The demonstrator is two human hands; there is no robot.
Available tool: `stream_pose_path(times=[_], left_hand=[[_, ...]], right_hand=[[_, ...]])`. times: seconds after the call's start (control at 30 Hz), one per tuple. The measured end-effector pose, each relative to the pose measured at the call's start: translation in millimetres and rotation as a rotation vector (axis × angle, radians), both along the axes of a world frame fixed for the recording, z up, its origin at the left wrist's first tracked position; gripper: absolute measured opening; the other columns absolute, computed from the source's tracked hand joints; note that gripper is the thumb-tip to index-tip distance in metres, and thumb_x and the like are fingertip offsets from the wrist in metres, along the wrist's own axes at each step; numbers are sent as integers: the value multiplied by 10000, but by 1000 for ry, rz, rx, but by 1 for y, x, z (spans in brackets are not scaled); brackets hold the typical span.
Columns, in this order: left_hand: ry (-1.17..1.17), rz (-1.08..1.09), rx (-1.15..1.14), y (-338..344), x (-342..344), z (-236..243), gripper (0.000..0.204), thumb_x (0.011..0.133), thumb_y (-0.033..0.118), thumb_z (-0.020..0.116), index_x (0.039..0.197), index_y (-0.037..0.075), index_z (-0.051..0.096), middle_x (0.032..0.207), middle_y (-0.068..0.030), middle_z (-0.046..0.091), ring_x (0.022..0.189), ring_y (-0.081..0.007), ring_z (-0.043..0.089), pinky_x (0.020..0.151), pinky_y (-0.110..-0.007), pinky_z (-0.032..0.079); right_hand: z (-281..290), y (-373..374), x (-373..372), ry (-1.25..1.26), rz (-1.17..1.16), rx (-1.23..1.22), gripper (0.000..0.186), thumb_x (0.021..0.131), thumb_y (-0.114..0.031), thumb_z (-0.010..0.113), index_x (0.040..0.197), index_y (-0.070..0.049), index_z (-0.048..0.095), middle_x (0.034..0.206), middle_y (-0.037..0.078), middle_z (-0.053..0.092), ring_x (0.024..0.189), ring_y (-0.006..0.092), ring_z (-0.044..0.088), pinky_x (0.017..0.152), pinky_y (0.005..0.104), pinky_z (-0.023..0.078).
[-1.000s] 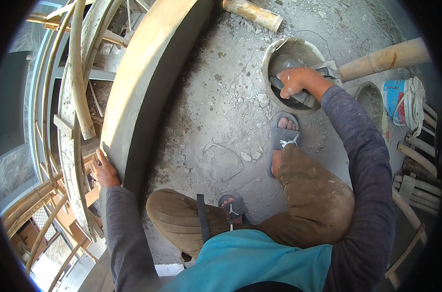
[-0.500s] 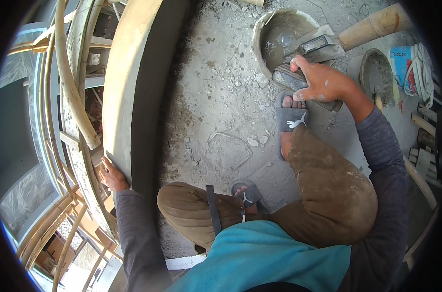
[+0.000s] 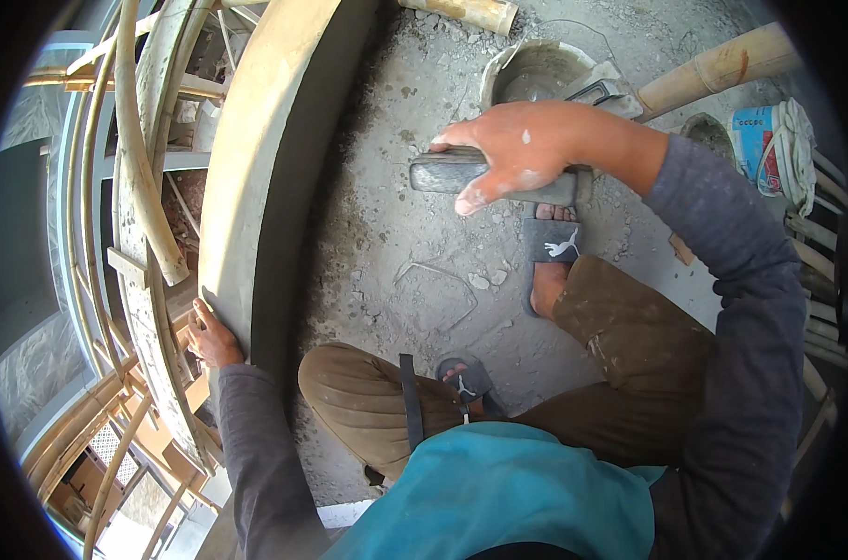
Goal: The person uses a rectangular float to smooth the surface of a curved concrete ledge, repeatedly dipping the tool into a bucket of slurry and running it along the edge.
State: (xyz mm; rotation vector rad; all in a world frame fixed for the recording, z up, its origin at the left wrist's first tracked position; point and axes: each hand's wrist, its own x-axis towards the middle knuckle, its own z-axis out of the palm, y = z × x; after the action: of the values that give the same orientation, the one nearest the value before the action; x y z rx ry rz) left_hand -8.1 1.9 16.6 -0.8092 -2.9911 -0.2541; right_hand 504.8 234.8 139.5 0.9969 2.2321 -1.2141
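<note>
My left hand [image 3: 215,337] lies on the top edge of the low curved wall [image 3: 244,177], its fingers stretched over the far left side, holding nothing. The wall has a light, sunlit top and a dark grey, smooth inner side. In my right hand [image 3: 526,145] is a worn grey hand float [image 3: 449,174], gripped between thumb and fingers above the floor, just beyond my right sandal [image 3: 553,240]. Part of the float is hidden by the hand. Behind the wrist stands a mortar-crusted bucket [image 3: 536,67], with a trowel-like tool [image 3: 603,91] across its rim.
Bamboo poles [image 3: 146,159] and planks form scaffolding left of the wall. A thick bamboo pole [image 3: 722,73] juts in at the upper right, near a second bucket [image 3: 709,133] and a blue-red bag [image 3: 758,147]. Rubble and dust cover the grey floor [image 3: 400,233].
My right hand has lifted the float from beside the bucket and brought it left toward the wall. The left hand stays on the wall. The view has shifted slightly.
</note>
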Motion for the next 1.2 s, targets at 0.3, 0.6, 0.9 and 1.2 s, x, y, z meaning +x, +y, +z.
stream_pose_path(times=[0.3,0.6,0.9,1.2], left_hand=[[-56,27,-14,2,3,2,831,900,795,380,1398,161,584,1466,-104,514,1378,-351,409,1116,-608,260],[-107,-4,45,5,6,-7,824,929,743,403,1408,92,567,1489,-173,483,1403,-345,386,1161,-493,268],[-47,-29,31,-2,3,2,809,936,715,436,1407,69,561,1466,-211,488,1377,-352,422,1155,-470,282],[-135,-10,69,4,4,1,821,968,684,396,1424,13,522,1429,-211,523,1325,-356,474,1121,-446,334]], right_hand=[[-185,-71,-143,770,-851,-290,785,849,-558,708,1327,48,562,1228,215,651,1122,267,621,983,378,472],[-257,62,-174,1374,-1604,100,526,848,-381,703,1155,28,583,1054,95,638,959,203,587,890,368,484],[-234,113,-159,1361,-1388,108,793,752,-429,856,1349,-9,545,1224,162,648,1104,252,625,955,363,502],[-210,-28,-198,1183,-984,470,1107,608,-571,901,1419,42,462,1298,223,575,1232,385,552,1080,449,426]])
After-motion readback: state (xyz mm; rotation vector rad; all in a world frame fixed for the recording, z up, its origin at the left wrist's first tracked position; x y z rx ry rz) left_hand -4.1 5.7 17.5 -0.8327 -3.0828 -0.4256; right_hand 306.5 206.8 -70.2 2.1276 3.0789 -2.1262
